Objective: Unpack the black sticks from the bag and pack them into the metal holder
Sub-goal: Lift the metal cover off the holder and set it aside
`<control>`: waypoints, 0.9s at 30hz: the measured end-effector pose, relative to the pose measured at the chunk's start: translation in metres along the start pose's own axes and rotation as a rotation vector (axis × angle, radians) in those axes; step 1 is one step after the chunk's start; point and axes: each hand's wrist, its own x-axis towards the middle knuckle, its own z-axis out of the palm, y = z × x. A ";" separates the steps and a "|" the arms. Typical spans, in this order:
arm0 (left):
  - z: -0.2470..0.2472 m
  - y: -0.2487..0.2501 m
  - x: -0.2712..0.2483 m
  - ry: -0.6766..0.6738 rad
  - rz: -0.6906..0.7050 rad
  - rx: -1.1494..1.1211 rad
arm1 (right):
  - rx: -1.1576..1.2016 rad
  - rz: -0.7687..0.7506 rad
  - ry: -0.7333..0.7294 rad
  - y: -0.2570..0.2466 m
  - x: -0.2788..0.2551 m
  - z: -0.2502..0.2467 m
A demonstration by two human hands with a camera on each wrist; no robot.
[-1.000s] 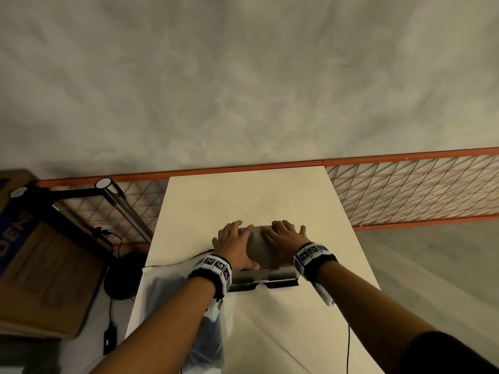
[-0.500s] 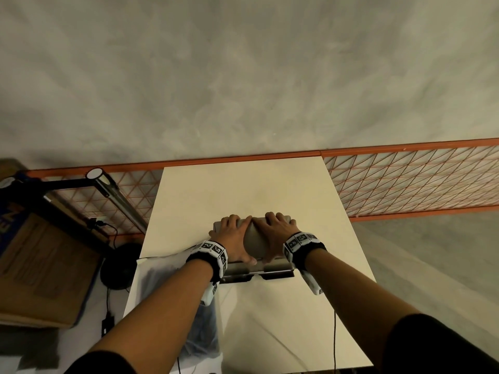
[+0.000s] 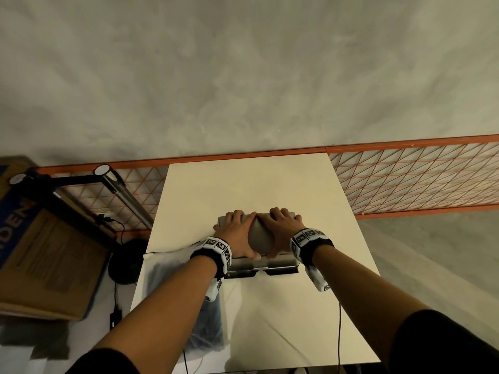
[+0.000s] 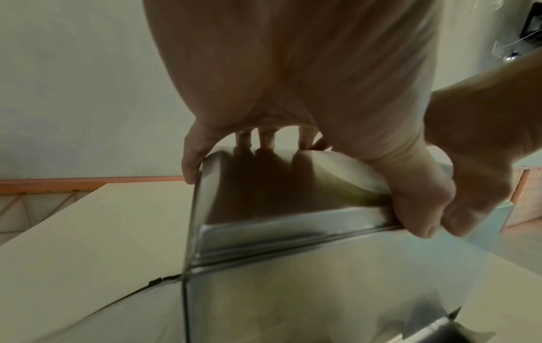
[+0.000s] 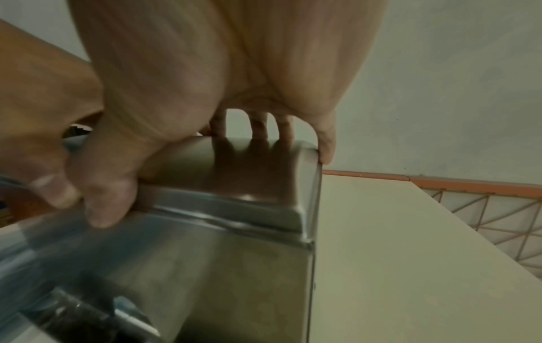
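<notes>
Head view shows both hands on the metal holder (image 3: 258,237) near the middle of the bench (image 3: 243,184). The left hand (image 3: 237,233) and the right hand (image 3: 279,232) each curl fingers over its far edge, thumbs at the near side, so both grip it. Its long axis runs left to right. The bag (image 3: 172,282) lies at the left bench edge, nearer the left hand; the dark contents are unclear, partly hidden by the forearm.

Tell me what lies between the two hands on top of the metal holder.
Only a bare strip of the metal holder lid shows between the left hand and right hand in the head view.
</notes>
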 end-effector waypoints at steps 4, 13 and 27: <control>-0.004 0.001 -0.001 0.009 0.003 0.019 | 0.010 -0.006 0.015 0.002 -0.003 0.001; -0.010 0.002 -0.008 0.026 0.008 0.000 | -0.048 -0.037 0.037 0.004 -0.006 -0.010; 0.022 0.066 -0.050 0.039 0.131 0.080 | -0.044 -0.008 0.068 0.036 -0.098 0.024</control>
